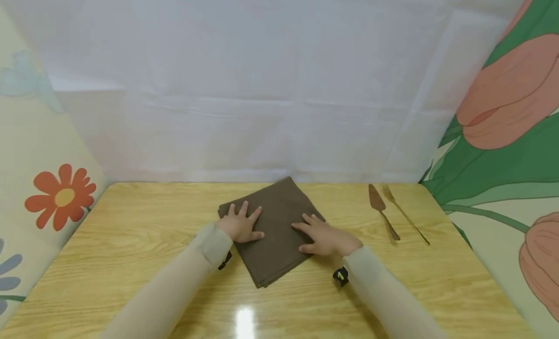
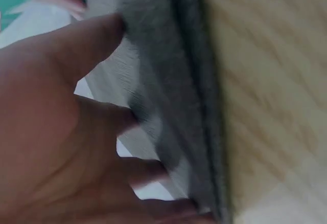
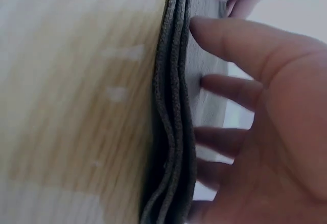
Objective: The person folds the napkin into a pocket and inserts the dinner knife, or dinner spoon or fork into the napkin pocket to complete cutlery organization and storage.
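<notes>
Folded into layers, the dark brown cloth [image 1: 276,227] lay flat, its corners turned askew, in the middle of the table [image 1: 131,242], with the left hand [image 1: 238,227] and right hand [image 1: 329,239] resting spread-fingered on its left and right parts, gripping nothing. The folding seemed largely done, with perhaps the wavy right edge and uneven near corner left to neaten. The palms hid patches of cloth, its underside was out of sight, and blur muddied the left wrist view.

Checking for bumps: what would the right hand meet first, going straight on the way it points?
Apart from the brown cloth it rests on, the right hand would probably meet the left hand, though the exact line is hard to judge.
</notes>
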{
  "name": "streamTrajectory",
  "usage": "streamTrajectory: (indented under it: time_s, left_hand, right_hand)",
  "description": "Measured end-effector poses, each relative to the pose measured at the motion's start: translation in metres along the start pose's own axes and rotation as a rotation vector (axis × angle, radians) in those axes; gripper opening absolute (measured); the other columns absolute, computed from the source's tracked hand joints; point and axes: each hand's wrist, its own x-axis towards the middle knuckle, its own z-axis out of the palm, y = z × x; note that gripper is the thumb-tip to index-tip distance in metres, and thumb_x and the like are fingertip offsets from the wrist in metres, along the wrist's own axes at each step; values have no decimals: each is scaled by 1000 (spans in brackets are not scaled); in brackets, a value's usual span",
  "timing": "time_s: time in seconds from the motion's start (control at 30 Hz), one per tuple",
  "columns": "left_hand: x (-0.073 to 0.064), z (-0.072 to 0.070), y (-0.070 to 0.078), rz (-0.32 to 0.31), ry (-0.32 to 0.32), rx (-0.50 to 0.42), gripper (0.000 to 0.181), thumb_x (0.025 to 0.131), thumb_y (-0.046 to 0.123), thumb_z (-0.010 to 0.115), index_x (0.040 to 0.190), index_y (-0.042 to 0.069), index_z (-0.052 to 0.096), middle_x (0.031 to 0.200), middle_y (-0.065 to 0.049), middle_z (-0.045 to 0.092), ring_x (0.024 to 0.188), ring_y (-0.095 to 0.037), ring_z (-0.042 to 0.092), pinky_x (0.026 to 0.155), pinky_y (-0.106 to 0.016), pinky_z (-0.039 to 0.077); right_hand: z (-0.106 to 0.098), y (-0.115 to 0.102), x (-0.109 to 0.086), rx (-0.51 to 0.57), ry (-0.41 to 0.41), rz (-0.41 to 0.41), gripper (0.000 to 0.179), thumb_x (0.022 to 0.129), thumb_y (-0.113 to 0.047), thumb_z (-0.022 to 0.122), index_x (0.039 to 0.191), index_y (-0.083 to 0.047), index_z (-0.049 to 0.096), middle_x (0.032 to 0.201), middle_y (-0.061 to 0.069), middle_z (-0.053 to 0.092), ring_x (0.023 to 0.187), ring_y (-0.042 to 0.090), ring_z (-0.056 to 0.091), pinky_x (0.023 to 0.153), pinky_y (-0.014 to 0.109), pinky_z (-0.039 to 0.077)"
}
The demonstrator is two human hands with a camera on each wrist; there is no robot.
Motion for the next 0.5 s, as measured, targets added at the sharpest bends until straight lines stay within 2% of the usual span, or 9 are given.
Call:
streamTrajectory:
  time_s: [0.13, 0.33, 0.4, 0.5]
  left_hand:
    - [-9, 3, 9, -44, -8, -19, 77, 104, 48, 54, 163, 10, 21, 163, -34, 10, 144, -63, 10, 106, -74, 32]
    - [-17, 8, 14, -92, 21, -43, 77, 103, 46, 57, 162, 10, 24, 161, -36, 11, 143, -65, 10, 108, -68, 35]
    - [-17, 9, 10, -72, 46, -50, 76, 102, 45, 58, 161, 10, 26, 161, -35, 13, 143, -64, 11, 109, -69, 33]
    - [-16, 11, 0, -9, 95, -39, 73, 102, 44, 59, 161, 11, 29, 163, -31, 16, 145, -61, 13, 110, -71, 29]
  right_hand:
    - [-5, 8, 4, 27, -2, -10, 62, 102, -30, 64, 157, -19, 39, 167, 19, 15, 154, 39, 9, 121, 59, 19]
    - [-9, 14, 9, 55, -6, -55, 59, 103, -28, 63, 156, -18, 41, 168, 16, 14, 155, 38, 6, 121, 60, 19]
    - [-7, 15, 10, 44, 12, -62, 58, 103, -29, 62, 156, -18, 41, 168, 16, 15, 154, 38, 8, 120, 60, 19]
    - [-3, 11, 8, -11, 50, -52, 60, 103, -29, 62, 157, -15, 40, 166, 19, 19, 153, 40, 15, 119, 59, 22]
